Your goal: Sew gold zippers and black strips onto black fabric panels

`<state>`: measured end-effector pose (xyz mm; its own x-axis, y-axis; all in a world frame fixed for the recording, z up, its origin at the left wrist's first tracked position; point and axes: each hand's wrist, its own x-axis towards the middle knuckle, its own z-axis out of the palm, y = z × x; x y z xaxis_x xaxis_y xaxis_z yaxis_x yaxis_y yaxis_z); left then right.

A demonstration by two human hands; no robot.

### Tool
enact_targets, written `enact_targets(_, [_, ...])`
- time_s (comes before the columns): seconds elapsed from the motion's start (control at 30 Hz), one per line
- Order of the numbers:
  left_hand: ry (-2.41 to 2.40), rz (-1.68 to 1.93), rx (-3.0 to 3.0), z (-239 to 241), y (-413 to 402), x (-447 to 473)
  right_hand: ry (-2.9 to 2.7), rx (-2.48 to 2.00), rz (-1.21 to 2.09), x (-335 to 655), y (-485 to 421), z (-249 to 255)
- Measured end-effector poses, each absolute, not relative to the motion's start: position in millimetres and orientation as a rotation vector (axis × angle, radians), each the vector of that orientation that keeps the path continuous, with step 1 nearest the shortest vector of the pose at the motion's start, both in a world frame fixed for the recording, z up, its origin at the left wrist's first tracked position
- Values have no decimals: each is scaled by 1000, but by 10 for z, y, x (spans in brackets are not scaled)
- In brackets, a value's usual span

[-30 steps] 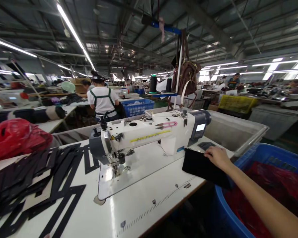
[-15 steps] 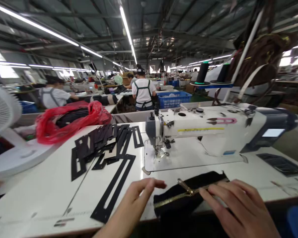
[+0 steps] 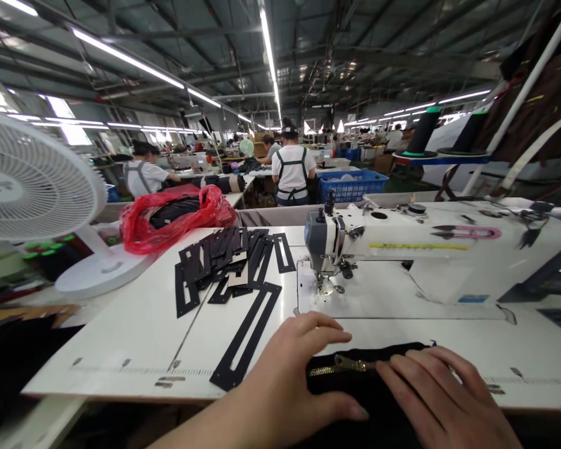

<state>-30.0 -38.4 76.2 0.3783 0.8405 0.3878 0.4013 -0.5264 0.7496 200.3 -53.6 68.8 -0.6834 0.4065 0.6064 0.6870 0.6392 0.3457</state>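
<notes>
Black fabric piece (image 3: pixel 355 390) with brass zipper (image 3: pixel 343 365), found at near edge of white table (image 3: pixel 135 337), just in front of sewing machine (image 3: pixel 402 249). Left hand (image 3: pixel 290 380) laid open and flat on its left end, fingers loosely together, gripping nothing. Right hand (image 3: pixel 439 399) likewise flat, fingers stretched out, tips touching cloth beside zipper pull. Noted black cut-out strips (image 3: pixel 234 262) heaped further left, red plastic bag (image 3: pixel 177 218) and white fan (image 3: pixel 28 181) beyond.

A garment factory floor: sewing machine (image 3: pixel 402 255), thread cones (image 3: pixel 423 131), rows of aproned workers (image 3: pixel 292 171).
</notes>
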Motion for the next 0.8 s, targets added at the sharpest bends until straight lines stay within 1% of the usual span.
enact_targets(0.1, [1020,1127,2493,771,-447,-238,-2383,-857,-788,1967,-548,774])
enact_targets(0.17, [1013,1142,2581,765,-469,-204,-2402,-825,-821,1953,-571,814])
enact_targets(0.43, [972,1181,2546,680,-463,-177,-2317,-839,-701,1898,-649,808])
enact_targets(0.6, [1064,1082,2369,697,-291,-126,-2361,-891,-466,2189,-538,992])
enact_targets(0.7, [930,1164,2536,848,-94,-24,-2328,-943,-598,2457,-554,1134])
enact_targets(0.8, [822,1434,2760,954,82,37,-2272,-897,-784,2524,-667,1118])
